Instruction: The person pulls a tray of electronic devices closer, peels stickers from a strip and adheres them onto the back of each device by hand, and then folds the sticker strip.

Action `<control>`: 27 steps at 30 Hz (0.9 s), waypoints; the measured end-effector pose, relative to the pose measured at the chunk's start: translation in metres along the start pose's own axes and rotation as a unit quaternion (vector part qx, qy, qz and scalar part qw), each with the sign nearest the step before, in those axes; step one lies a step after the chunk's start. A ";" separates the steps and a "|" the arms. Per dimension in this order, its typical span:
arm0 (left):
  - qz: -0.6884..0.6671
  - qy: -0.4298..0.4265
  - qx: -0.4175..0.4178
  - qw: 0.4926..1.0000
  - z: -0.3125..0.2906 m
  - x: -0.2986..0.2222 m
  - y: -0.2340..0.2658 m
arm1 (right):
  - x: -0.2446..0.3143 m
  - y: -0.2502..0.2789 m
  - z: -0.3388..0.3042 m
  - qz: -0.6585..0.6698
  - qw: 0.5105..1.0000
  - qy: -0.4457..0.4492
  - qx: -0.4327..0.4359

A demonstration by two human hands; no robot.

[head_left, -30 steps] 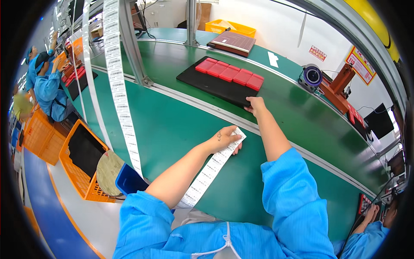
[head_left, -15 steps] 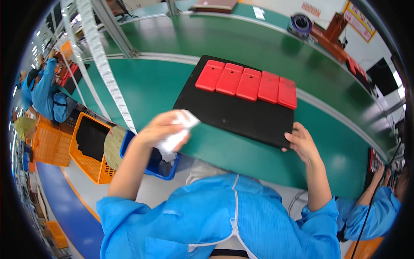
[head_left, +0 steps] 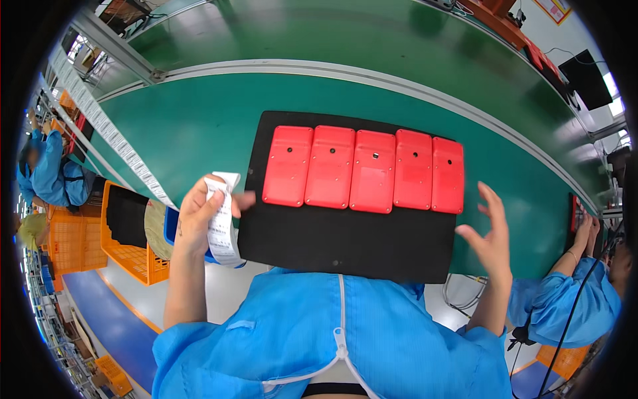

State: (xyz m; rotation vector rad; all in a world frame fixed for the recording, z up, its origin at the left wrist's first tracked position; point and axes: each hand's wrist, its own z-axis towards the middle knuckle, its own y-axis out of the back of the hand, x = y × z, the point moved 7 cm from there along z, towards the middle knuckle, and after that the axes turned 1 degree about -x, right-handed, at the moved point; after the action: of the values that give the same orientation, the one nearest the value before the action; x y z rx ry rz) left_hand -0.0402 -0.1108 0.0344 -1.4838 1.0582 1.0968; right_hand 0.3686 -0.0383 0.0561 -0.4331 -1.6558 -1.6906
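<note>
My left hand [head_left: 193,218] is closed on a folded strip of white printed labels [head_left: 222,233], beside the left edge of a black mat [head_left: 345,243]. Its free end curls down past my fingers. On the mat, several flat red device casings [head_left: 372,179] lie side by side in a row, each with a small dark hole near its far end. My right hand [head_left: 493,239] hovers just off the mat's right edge, fingers apart, holding nothing.
The mat rests on a green worktable [head_left: 199,113] with a metal rail [head_left: 319,66] behind it. Long label strips [head_left: 109,126] hang at the left, above a blue bin [head_left: 170,226] and an orange crate [head_left: 136,259]. A co-worker in a blue sleeve [head_left: 565,292] sits at the right.
The black mat with the red casings has come nearer and turned square to me. My right hand has let go of its edge. My left hand still holds the labels, now raised more upright.
</note>
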 end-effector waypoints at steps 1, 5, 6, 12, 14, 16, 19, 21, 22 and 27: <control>-0.003 0.002 0.003 1.000 0.009 0.002 -0.002 | 0.003 -0.011 0.007 -0.032 0.999 0.017 0.018; 0.078 0.037 0.079 0.993 0.028 0.021 -0.023 | -0.001 -0.039 0.023 -0.016 0.999 0.034 0.038; 0.108 0.006 0.079 0.991 0.030 0.021 -0.026 | -0.002 -0.042 0.027 -0.017 0.999 0.028 0.042; 0.227 -0.084 0.122 0.962 0.031 0.025 -0.030 | 0.004 -0.040 0.031 -0.004 0.995 0.097 0.002; 0.240 -0.098 0.154 0.953 0.025 0.021 -0.033 | 0.005 -0.040 0.020 -0.024 0.995 0.098 0.014; 0.229 -0.078 0.147 0.959 0.008 0.022 -0.027 | 0.011 -0.045 0.005 -0.053 0.991 0.117 0.030; 0.147 -0.009 0.107 0.983 -0.025 0.032 -0.014 | 0.020 -0.045 -0.031 -0.063 0.992 0.097 0.056; 0.154 0.003 0.074 0.985 -0.046 0.033 -0.007 | 0.022 -0.050 -0.054 -0.043 0.993 0.089 0.057; 0.156 0.005 0.073 0.985 -0.051 0.034 -0.007 | 0.024 -0.051 -0.061 -0.029 0.995 0.082 0.058; 0.027 0.054 0.057 0.997 -0.033 0.042 -0.010 | 0.024 -0.054 -0.046 -0.023 0.998 0.054 0.009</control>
State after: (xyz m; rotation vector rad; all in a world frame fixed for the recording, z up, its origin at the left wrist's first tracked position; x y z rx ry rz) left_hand -0.0170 -0.1458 0.0001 -1.4431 1.2226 0.9858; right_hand 0.3263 -0.0929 0.0280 -0.2909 -1.6124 -1.7016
